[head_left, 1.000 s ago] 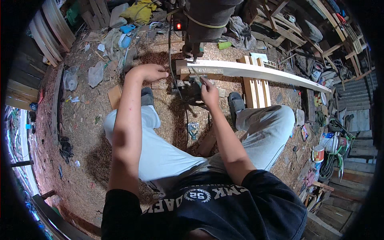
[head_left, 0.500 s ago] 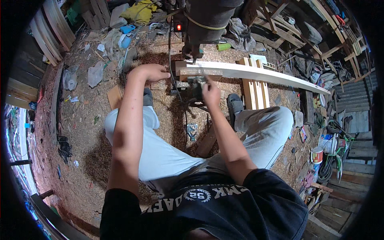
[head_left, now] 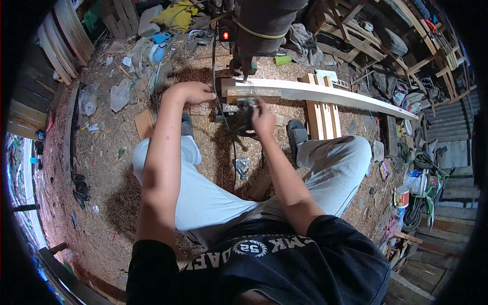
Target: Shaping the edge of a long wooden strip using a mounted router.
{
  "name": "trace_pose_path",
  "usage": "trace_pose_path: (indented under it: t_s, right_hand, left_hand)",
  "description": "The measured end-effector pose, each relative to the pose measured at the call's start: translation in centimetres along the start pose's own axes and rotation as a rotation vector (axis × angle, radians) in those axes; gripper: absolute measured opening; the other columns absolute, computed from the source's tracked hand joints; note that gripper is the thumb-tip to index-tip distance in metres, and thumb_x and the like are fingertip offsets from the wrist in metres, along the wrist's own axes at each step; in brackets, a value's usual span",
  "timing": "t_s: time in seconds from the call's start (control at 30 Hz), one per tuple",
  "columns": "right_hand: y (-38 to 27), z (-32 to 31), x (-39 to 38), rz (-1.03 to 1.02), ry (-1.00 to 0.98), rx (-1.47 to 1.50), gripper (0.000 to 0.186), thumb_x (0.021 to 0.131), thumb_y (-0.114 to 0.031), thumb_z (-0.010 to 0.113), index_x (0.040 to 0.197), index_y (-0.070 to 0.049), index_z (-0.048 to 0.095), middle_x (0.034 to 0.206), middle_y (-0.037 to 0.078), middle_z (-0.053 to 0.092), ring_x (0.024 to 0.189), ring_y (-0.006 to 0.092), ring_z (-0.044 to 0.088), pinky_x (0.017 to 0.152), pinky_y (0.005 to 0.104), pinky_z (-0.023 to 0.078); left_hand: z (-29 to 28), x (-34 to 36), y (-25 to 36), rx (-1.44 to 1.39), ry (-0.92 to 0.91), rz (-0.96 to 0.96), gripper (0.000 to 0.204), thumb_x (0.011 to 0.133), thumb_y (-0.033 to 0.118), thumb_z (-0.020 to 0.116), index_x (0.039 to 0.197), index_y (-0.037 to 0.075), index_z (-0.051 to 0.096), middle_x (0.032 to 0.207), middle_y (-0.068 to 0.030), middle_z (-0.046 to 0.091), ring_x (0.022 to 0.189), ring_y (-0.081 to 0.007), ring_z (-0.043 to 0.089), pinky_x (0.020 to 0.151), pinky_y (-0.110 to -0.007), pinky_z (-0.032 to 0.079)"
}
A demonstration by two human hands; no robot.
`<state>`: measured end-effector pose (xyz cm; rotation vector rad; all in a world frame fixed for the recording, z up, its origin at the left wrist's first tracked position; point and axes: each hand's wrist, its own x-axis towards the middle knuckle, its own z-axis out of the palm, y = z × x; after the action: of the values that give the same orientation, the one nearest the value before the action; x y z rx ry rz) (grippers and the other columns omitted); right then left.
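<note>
A long pale wooden beam [head_left: 315, 92] lies crosswise beneath the bit of an upright drilling machine [head_left: 264, 30]. A short wood block [head_left: 254, 94] sits along its near side, against a dark metal vise [head_left: 245, 114]. At the vise's right side is my right hand [head_left: 264, 121], fingers curled in; what they close on is too hidden to make out. My left hand [head_left: 192, 92] hovers left of the beam's end, bent at the wrist, its thumb side toward a black cable [head_left: 215, 66]. Most of its fingers are hidden from view.
Several slotted wood pieces [head_left: 322, 119] lie under the beam on the right. Wood shavings and scraps cover the ground, with plastic bags [head_left: 120, 95] on the left. A red switch light [head_left: 225, 35] glows on the machine. Timber and a small bicycle [head_left: 422, 195] crowd the right.
My right hand has shifted slightly left and nearer to me beside the vise. My left hand and the beam stay in nearly the same place.
</note>
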<state>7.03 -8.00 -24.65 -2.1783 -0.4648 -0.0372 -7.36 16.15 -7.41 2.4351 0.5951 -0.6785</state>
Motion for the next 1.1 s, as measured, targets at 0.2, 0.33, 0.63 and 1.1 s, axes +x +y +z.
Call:
trace_pose_path:
  t_s: [0.2, 0.33, 0.63, 1.1]
  right_hand:
    - [0.4, -0.9, 0.1, -0.087, -0.177, 0.003, 0.030, 0.089, -0.021, 0.064, 0.117, -0.017, 0.073, 0.082, 0.018, 0.074, 0.081, 0.0395, 0.071, 0.088, 0.0508, 0.051]
    - [0.8, -2.6, -1.1, -0.541, -0.307, -0.099, 0.027, 0.088, -0.019, 0.066, 0.113, -0.012, 0.074, 0.090, 0.019, 0.073, 0.083, 0.0382, 0.069, 0.080, 0.0492, 0.054]
    - [13.6, -4.7, -2.7, 0.191, 0.055, -0.083, 0.033, 0.100, -0.026, 0.055, 0.122, -0.005, 0.067, 0.096, 0.025, 0.072, 0.091, 0.0445, 0.069, 0.078, 0.0500, 0.053]
    - [13.6, 0.9, -4.4, 0.512, -0.432, 0.043, 0.066, 0.103, -0.054, 0.039, 0.098, 0.001, 0.076, 0.096, 0.030, 0.072, 0.098, 0.0459, 0.070, 0.092, 0.0499, 0.051]
  left_hand:
    - [-0.1, -0.4, 0.6, 0.011, -0.033, -0.021, 0.067, 0.099, 0.058, 0.056, 0.142, 0.007, 0.060, 0.145, -0.0195, 0.059, 0.133, -0.0360, 0.056, 0.111, -0.042, 0.043]
    - [0.2, -0.8, 0.1, 0.004, -0.014, -0.035, 0.069, 0.099, 0.058, 0.056, 0.144, 0.006, 0.058, 0.147, -0.0192, 0.057, 0.136, -0.0355, 0.054, 0.114, -0.041, 0.041]
    - [0.3, 0.2, 0.5, 0.021, -0.017, -0.018, 0.069, 0.099, 0.058, 0.056, 0.145, 0.007, 0.057, 0.149, -0.0188, 0.055, 0.138, -0.0358, 0.051, 0.115, -0.042, 0.040]
    - [0.6, 1.1, 1.5, 0.013, -0.024, 0.031, 0.062, 0.099, 0.054, 0.057, 0.137, 0.006, 0.063, 0.138, -0.0189, 0.064, 0.128, -0.0352, 0.059, 0.108, -0.042, 0.045]
